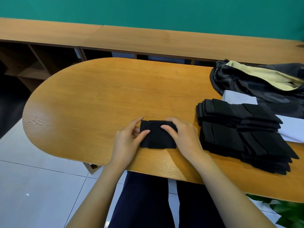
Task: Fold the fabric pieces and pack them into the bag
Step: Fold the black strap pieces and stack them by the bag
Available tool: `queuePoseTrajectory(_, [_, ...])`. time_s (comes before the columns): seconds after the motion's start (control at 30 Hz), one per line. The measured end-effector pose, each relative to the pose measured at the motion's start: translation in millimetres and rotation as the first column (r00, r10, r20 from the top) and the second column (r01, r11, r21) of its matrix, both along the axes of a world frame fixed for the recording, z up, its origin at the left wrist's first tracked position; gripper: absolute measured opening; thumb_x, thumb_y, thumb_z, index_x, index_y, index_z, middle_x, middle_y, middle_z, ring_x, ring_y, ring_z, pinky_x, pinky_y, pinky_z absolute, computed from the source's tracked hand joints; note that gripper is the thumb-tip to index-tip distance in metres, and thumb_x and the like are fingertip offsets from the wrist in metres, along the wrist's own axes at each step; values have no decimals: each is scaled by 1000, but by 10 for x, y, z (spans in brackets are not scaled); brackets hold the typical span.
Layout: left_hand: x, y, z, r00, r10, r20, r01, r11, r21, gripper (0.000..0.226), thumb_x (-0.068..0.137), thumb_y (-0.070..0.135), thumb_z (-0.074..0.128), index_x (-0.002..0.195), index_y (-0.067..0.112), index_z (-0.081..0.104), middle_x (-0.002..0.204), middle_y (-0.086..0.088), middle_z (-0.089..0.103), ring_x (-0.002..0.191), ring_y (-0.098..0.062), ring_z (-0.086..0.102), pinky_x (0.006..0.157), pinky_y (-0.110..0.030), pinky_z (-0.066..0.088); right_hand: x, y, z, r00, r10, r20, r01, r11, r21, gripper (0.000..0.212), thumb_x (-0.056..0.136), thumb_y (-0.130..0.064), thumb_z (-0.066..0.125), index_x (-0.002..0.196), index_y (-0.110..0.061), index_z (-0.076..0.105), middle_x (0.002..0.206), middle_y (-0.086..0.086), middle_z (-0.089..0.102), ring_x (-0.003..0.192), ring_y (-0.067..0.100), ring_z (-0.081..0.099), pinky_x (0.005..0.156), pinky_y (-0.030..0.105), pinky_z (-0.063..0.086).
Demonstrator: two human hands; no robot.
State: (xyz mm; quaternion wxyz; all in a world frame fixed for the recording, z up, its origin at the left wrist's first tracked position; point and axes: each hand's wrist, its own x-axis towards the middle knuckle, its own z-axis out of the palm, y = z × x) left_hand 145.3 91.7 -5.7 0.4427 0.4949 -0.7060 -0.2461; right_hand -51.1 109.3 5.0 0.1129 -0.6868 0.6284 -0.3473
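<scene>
Black and folded small, the fabric piece [158, 137] lies at the near middle of the oval wooden table [98, 89]. The left hand [126, 140] pinches its left edge and the right hand [184, 137] curls its fingers over its right side. Just right sits a stack of black fabric pieces [238, 132], and behind that, far right, the dark bag [246, 83] lies open.

I get bright, even light with soft shadows. A pale sheen sits on the left end of the table [37, 116]. The black folded piece [158, 137] shows barely any crease detail, and straight lines bow near the frame edges.
</scene>
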Motion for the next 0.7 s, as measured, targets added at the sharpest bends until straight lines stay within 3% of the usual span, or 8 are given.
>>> queuePoseTrajectory(0.13, [27,-60,-76,998,31,60,-34,998,47,53,82,28,76,132,20,59,81,14,66,79,0,64,76,-8,47,4,-112,-127,999,15,-44,-13,998,54,33,91,-40,63,112,-16,69,104,-3,67,97,17,63,88,45,50])
queuePoseTrajectory(0.23, [77,-99,-176,976,46,213,-39,999,-39,51,83,29,75,130,14,60,104,3,68,95,-8,60,86,-27,51,13,-143,-203,988,37,-149,-19,992,122,36,91,-40,63,118,-16,67,114,-2,59,109,17,53,94,40,44])
queuePoseTrajectory(0.3, [99,-103,-221,971,23,237,-2,996,-90,46,83,24,76,125,10,64,120,-2,65,111,-13,57,95,-35,49,21,-117,-213,968,57,-244,-29,993,116,39,93,-38,60,126,-16,63,126,1,56,119,21,48,98,39,41])
queuePoseTrajectory(0.37, [120,-93,-226,975,-74,210,92,993,-77,45,83,28,75,124,11,66,131,-1,61,122,-11,53,104,-31,43,32,-58,-166,938,84,-336,-65,996,68,41,95,-38,58,129,-16,61,132,2,57,122,23,49,99,41,40])
queuePoseTrajectory(0.43, [147,-79,-240,952,-218,213,228,973,-23,55,80,45,74,126,15,66,138,2,57,132,-6,46,112,-28,33,28,16,-109,906,128,-404,-123,992,38,46,95,-46,50,131,-19,60,132,0,59,122,21,51,103,42,38])
queuePoseTrajectory(0.53, [198,-62,-262,886,-366,285,364,929,60,72,75,64,63,132,20,60,145,9,48,140,1,32,119,-32,17,1,152,-70,871,222,-438,-193,975,109,64,92,-65,32,137,-26,55,136,-6,55,125,15,48,110,42,33])
queuePoseTrajectory(0.7, [240,-38,-248,832,-367,416,389,921,34,73,78,68,56,135,23,57,145,10,47,140,3,31,120,-34,19,-55,269,-126,824,299,-480,-241,954,180,70,86,-70,36,140,-28,52,142,-5,52,130,16,47,113,44,28])
